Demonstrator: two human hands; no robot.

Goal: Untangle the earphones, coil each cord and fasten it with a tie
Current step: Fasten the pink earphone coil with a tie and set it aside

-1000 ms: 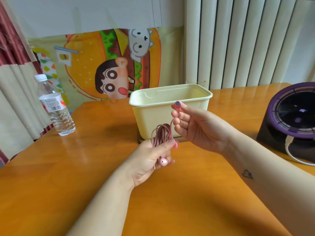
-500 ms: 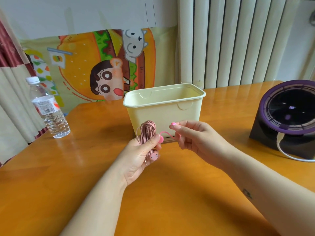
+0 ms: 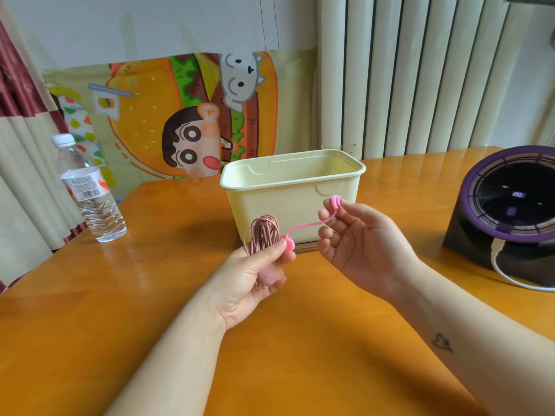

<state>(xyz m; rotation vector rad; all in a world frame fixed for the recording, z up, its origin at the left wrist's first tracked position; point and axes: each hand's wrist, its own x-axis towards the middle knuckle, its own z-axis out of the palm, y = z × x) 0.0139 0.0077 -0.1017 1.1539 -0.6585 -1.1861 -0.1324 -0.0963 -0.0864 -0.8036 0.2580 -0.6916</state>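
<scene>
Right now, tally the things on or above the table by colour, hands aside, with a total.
Pink: 2, coiled earphones, tie
Pale yellow: 1, plastic bin
Clear: 1, water bottle
Purple and black: 1, round device
White: 1, cable
Total: 6

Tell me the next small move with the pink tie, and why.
Probably the right hand should carry its end of the pink tie round the coiled earphone cord and back to the tie's other end at the left hand. The cord is already bundled there, and the tie's ends are apart.
</scene>
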